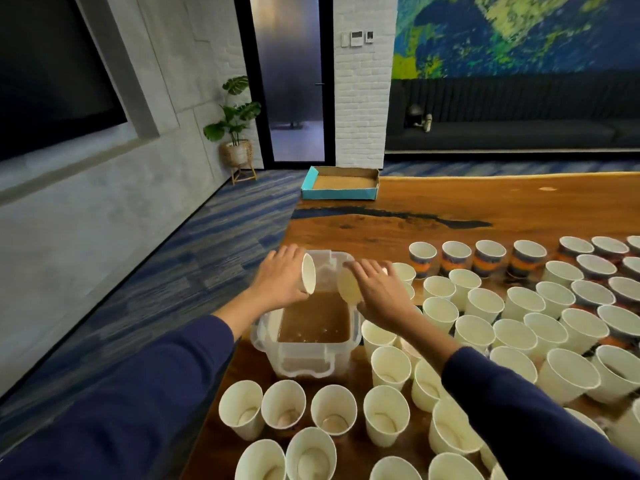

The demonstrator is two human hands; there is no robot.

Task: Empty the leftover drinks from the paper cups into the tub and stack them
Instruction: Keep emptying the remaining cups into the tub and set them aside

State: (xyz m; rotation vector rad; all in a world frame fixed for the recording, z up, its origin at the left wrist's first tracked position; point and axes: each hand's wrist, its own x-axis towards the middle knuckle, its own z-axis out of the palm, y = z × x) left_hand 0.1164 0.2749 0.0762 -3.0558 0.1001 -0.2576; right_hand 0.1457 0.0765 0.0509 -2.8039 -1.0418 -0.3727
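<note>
Wood, glossy and orange-brown with a dark blue streak across it, makes up the long table point(485, 199) that fills the right half of the view. Beyond it a dark sofa point(519, 133) runs along the far wall under a blue and green mural point(519, 32), and a blue patterned carpet point(207, 237) covers the floor to the left. A shallow cardboard tray point(341, 184) with turquoise sides sits at the table's far left corner, and a potted plant point(235, 123) stands on the floor by the dark glass door point(291, 77).

Near the table's left edge stands a clear plastic tub point(304, 355), holding brown liquid point(313, 318). Upright white paper cups point(519, 327) crowd the table to the right of the tub and in front of it, some showing patterned orange and blue sides in the far rows.

Both hands are over the tub, in dark blue sleeves. The left hand point(282, 278) grips a paper cup point(308, 273) tipped on its side, its mouth facing right above the liquid. The right hand point(379, 289) has its fingers wrapped over a second tilted cup point(348, 285), mouth turned left and down toward the tub. That one is blurred, so whether anything is pouring from it cannot be told.
</note>
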